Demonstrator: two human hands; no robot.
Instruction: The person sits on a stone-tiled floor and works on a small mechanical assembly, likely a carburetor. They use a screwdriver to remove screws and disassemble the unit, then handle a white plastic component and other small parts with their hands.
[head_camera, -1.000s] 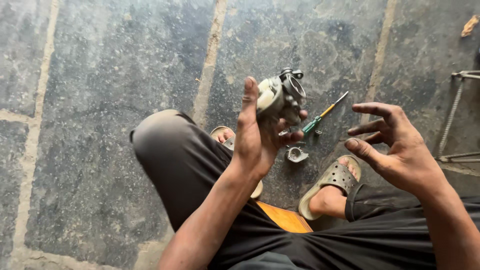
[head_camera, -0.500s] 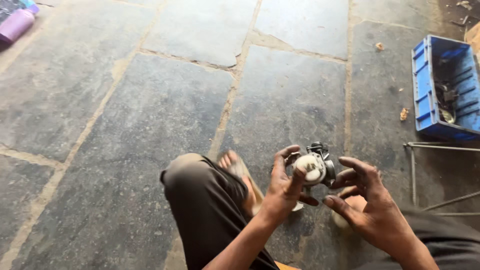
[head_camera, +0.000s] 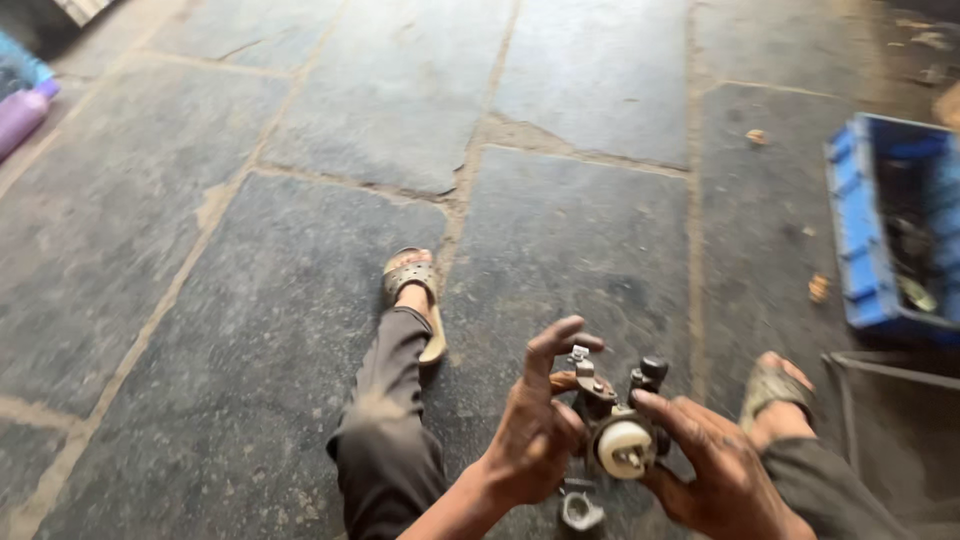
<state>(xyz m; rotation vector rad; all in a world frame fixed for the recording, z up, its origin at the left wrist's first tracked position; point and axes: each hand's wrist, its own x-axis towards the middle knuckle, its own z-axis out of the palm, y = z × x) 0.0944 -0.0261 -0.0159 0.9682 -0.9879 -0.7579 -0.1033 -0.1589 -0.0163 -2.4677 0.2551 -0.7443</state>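
A small metal carburettor (head_camera: 615, 420) with a cream round cap and black knobs is held low in the view, above the stone floor. My left hand (head_camera: 535, 420) grips its left side, thumb raised over the top. My right hand (head_camera: 715, 465) touches its right side, fingers curled around the body. A small metal part (head_camera: 580, 510) lies on the floor just below the carburettor. My legs in dark trousers stretch out on both sides, with sandals on the feet.
A blue plastic crate (head_camera: 865, 250) holding dark parts stands at the right. A metal frame (head_camera: 880, 370) lies beside my right foot (head_camera: 775, 385). A purple bottle (head_camera: 25, 115) is at the far left. Dark stone slabs with pale joints cover the floor.
The view has tilted up and away, showing more floor and the crate. My right hand has closed in onto the carburettor, which now sits lower in the view. The screwdriver is out of sight.
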